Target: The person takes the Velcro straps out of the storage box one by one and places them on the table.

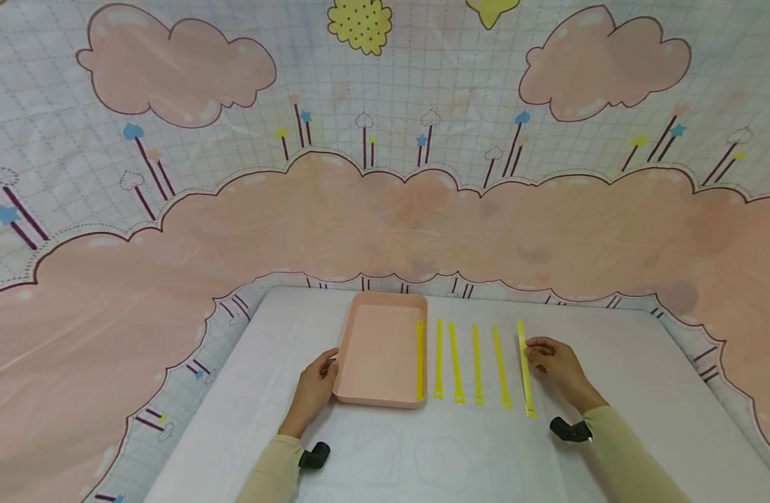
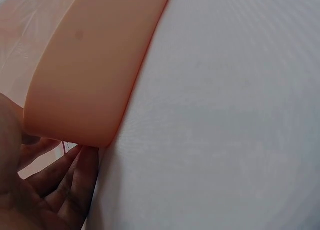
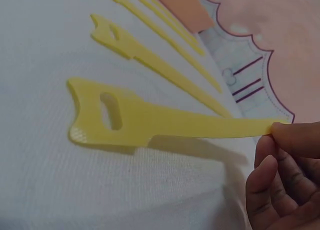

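Note:
My right hand (image 1: 557, 365) pinches a yellow hook-and-loop cable tie (image 1: 526, 374) between thumb and fingertips. In the right wrist view the thumb presses on the narrow end of this tie (image 3: 195, 124). Its wide slotted head points away from the hand, and a shadow falls on the cloth beneath the strap. At the left side of a shallow pink tray (image 1: 372, 349), my left hand (image 1: 317, 383) holds the near left part of the rim. The left wrist view has the fingers (image 2: 75, 185) against the tray's outer wall (image 2: 90, 80), close over the table.
Several more yellow cable ties (image 1: 476, 363) lie in a spaced row between the tray and my right hand, slotted heads toward me. One yellow tie (image 1: 419, 363) lies inside the tray along its right wall. A patterned curtain (image 1: 423, 223) hangs behind the white table (image 1: 385, 454).

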A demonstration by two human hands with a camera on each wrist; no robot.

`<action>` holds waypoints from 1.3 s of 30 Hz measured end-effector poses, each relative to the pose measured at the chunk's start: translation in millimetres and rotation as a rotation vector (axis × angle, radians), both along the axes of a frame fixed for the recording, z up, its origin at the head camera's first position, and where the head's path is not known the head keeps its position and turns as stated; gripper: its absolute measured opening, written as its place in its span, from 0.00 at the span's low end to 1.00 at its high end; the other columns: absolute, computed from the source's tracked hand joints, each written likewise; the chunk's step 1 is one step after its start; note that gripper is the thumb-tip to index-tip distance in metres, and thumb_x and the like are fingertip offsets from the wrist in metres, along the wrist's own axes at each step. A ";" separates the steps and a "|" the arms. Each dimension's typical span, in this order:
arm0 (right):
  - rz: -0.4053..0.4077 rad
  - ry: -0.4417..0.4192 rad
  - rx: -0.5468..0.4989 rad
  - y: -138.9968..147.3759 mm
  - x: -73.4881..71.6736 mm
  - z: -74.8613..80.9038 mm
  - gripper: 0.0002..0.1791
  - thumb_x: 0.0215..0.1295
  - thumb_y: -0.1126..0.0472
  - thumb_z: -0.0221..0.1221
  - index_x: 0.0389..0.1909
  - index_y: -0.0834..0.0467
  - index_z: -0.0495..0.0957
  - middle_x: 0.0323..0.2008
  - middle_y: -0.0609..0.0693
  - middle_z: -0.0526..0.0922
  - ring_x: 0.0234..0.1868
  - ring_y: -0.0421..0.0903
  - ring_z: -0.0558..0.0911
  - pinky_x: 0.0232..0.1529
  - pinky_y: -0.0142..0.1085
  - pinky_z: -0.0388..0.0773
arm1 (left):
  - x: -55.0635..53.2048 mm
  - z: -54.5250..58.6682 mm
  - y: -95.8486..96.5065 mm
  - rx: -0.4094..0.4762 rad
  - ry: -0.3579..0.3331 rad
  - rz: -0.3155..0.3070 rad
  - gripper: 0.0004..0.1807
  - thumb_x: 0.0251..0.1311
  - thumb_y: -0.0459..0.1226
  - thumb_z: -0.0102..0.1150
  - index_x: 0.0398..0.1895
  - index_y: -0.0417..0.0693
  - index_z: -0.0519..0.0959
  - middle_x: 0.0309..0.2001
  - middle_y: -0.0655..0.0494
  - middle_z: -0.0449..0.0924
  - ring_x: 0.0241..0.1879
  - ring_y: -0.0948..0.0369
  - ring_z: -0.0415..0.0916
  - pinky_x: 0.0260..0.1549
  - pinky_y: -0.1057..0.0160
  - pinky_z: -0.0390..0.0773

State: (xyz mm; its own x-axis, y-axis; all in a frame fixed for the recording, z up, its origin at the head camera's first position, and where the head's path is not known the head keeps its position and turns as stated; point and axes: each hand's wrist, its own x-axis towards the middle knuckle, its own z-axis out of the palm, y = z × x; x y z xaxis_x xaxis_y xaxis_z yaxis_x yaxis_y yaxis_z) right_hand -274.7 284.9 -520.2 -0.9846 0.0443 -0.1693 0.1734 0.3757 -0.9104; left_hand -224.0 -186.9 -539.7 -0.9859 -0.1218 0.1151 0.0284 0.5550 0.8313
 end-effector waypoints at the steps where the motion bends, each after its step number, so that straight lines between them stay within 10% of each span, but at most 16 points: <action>1: -0.001 -0.003 0.006 0.2 -0.6 -0.7 0.22 0.70 0.59 0.58 0.59 0.68 0.70 0.38 0.44 0.81 0.35 0.36 0.77 0.35 0.29 0.78 | 0.1 0.6 0.1 0.000 0.001 0.000 0.20 0.70 0.35 0.51 0.64 0.46 0.74 0.52 0.40 0.83 0.48 0.50 0.81 0.48 0.50 0.79; 39: -0.024 -0.009 0.134 2.3 -11.3 -9.5 0.18 0.69 0.60 0.57 0.56 0.64 0.73 0.43 0.52 0.80 0.33 0.41 0.76 0.30 0.31 0.75 | -2.9 -3.0 -1.1 -0.011 0.026 -0.001 0.20 0.70 0.35 0.52 0.63 0.46 0.75 0.50 0.42 0.84 0.48 0.51 0.82 0.48 0.51 0.79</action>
State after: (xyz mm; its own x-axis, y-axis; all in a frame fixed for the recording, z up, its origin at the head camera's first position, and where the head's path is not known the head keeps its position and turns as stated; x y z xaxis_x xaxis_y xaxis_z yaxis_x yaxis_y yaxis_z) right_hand -286.0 287.2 -529.7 -0.9815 0.0910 -0.1687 0.1916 0.4891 -0.8509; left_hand -226.8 -188.0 -542.7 -0.9826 -0.1197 0.1420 0.0504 0.5638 0.8244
